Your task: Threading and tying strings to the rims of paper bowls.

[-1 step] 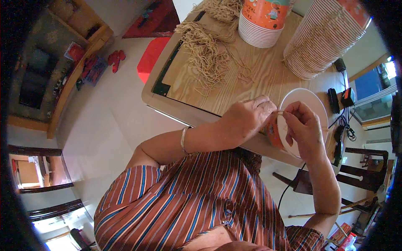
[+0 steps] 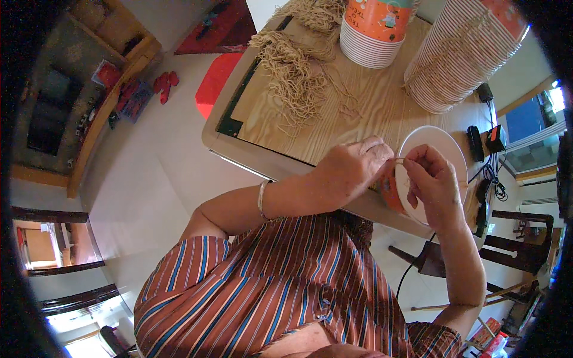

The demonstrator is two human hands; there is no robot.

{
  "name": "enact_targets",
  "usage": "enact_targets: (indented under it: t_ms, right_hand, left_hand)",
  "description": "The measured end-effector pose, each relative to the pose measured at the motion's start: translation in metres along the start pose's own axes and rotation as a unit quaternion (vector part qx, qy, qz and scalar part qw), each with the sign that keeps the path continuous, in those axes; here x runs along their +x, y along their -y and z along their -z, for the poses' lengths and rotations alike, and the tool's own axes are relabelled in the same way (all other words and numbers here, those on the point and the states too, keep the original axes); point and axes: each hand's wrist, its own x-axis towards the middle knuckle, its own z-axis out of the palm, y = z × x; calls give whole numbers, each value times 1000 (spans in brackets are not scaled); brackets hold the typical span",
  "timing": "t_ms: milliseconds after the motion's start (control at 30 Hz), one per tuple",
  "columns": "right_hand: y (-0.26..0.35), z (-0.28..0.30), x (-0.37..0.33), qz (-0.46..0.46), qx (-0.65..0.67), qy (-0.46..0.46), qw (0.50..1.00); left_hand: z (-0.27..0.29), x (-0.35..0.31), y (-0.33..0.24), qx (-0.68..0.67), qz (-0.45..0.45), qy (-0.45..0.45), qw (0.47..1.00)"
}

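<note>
1. Head view, containers: a paper cup with an orange wall and white inside lies tilted at the near edge of the wooden table, its open mouth facing the right hand. Nothing can be seen inside it but a thin strand of tan string crossing its rim.
2. The left hand curls over the cup's wall, fingers pressed together, and its fingertips pinch the string at the rim.
3. The right hand sits in front of the cup's mouth, fingers bent, thumb and forefinger pinching the same string just beside the left fingertips.
4. At the far edge stands a short stack of nested cups, white-rimmed with an orange top cup. Toward the far right corner a much longer stack of cups leans on its side.
5. Around them: a heap of cut tan strings lies along the left part of the table, with a second bundle at the far edge beside the short stack.
6. At the right edge, small black devices with cables lie near the cup. The hands cover most of the cup's wall and part of its mouth.
7. Beyond the left edge, a red mat lies on the pale floor.
</note>
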Motion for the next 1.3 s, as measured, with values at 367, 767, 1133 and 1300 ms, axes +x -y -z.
enact_targets:
  t_ms: [367,767,1133,1300]
  right_hand:
    - [4,3,-1,-59,5,13,998]
    - [-7,3,1,52,-141,-23,988]
    - [1,-1,6,-9,-191,0,982]
    - [5,-3,6,-120,-143,-4,982]
  left_hand:
    - [11,11,5,-164,109,30,980]
    - [4,15,20,-135,-6,13,991]
    - [-5,-4,5,-40,-91,-26,995]
    - [-8,-7,7,-38,-103,-27,994]
